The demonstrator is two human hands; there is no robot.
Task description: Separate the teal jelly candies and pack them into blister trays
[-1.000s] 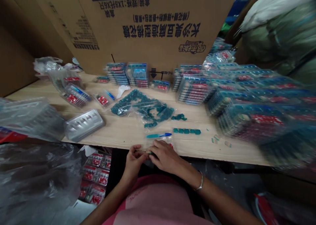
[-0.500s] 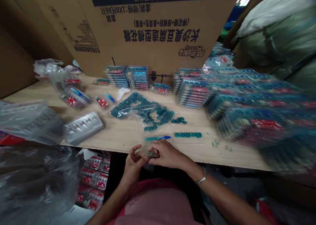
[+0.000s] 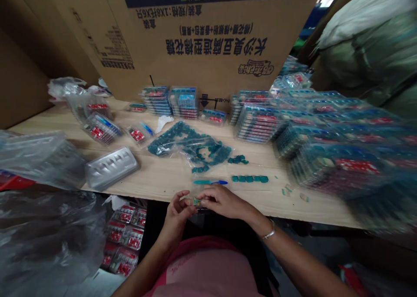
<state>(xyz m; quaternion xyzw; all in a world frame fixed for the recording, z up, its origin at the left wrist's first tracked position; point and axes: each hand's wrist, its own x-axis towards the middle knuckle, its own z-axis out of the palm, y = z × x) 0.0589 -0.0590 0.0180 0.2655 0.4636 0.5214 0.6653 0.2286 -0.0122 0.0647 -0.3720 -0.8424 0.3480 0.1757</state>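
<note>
My left hand (image 3: 178, 213) is at the table's front edge, its thumb and fingers closed on a small bundle of green-and-beige pieces (image 3: 196, 201). From the other side, my right hand (image 3: 224, 201) has its fingertips pressed on the same bundle. Fingers cover part of it, and I cannot tell whether it sits in a wrapper. Just beyond the hands lies a teal-and-blue pen-like stick (image 3: 210, 182). To its right is a short row of teal blocks (image 3: 249, 179). A clear bag (image 3: 182, 145) with many teal pieces lies farther back.
Stacked clear packs (image 3: 339, 158) fill the right side; more stacks (image 3: 259, 122) stand before the large carton (image 3: 208, 67). Left are a plastic tray (image 3: 111, 169) and clear packaging (image 3: 42, 160). Loose beige-and-green bits (image 3: 304, 197) lie right of the blocks.
My right fingers have shifted slightly on the bundle, so more of its green-and-beige pieces show. My left hand stays nearly in place. The whole view has moved slightly.
</note>
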